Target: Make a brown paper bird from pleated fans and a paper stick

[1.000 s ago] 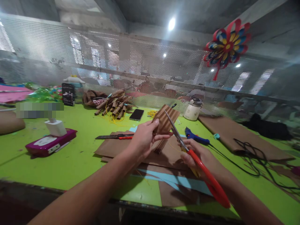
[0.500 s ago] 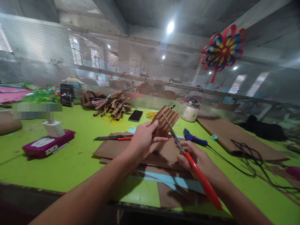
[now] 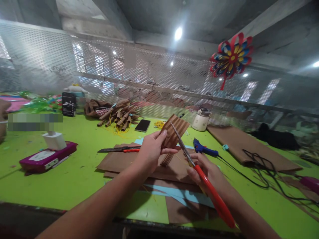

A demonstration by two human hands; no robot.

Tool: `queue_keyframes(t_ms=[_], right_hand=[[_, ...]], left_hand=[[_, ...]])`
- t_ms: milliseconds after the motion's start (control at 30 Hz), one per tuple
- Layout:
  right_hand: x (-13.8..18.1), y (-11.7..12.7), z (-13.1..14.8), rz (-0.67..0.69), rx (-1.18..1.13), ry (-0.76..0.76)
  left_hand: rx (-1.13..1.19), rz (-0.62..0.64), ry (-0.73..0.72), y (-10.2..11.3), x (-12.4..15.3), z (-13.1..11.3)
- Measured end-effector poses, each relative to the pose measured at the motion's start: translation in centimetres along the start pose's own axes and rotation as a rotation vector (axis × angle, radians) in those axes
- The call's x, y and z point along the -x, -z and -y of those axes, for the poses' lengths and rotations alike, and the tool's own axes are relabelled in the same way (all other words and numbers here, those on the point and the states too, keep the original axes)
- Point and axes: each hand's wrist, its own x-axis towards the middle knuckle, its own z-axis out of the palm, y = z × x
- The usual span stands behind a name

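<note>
My left hand (image 3: 153,147) grips a piece of brown striped paper (image 3: 178,129) between thumb and fingers, holding it up above the table. My right hand (image 3: 203,167) is closed round red-handled scissors (image 3: 215,196). Their metal blades point up and to the left, in front of the striped paper; whether they touch it I cannot tell. Beneath both hands lie brown paper sheets (image 3: 117,161) and light-blue paper strips (image 3: 179,192). A utility knife (image 3: 124,149) with red on it rests on the sheets beside my left wrist. A blue glue gun (image 3: 205,147) lies just beyond my right hand.
Behind are a black phone (image 3: 143,125), a bundle of brown paper rolls (image 3: 121,116) and a cream jar (image 3: 200,119). A purple power strip (image 3: 50,157) with a white plug stands left. Folded brown paper (image 3: 239,146) and a black cable (image 3: 261,162) lie right.
The view has shifted slightly, so the background sits a little lower and further left. Both hands keep their holds on the striped paper and the scissors, almost unmoved.
</note>
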Motion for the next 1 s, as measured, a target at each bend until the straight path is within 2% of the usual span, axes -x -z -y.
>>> queue_keyframes(t_ms=[167,300,700,1000], right_hand=[[0.0,-0.1,-0.7,0.023,0.004,0.016],[0.0,-0.6,-1.0,-0.019,-0.050,0.044],[0.5,-2.0,-2.0,-0.078,-0.201,-0.004],[1.2,-2.3,-1.1,-0.106,-0.325,-0.069]], left_hand=[[-0.002,0.002,-0.011,-0.1,0.0,0.0],[0.002,-0.020,-0.018,-0.2,0.1,-0.1],[-0.044,-0.041,-0.044,-0.3,0.2,-0.1],[-0.051,-0.033,-0.027,-0.2,0.2,-0.1]])
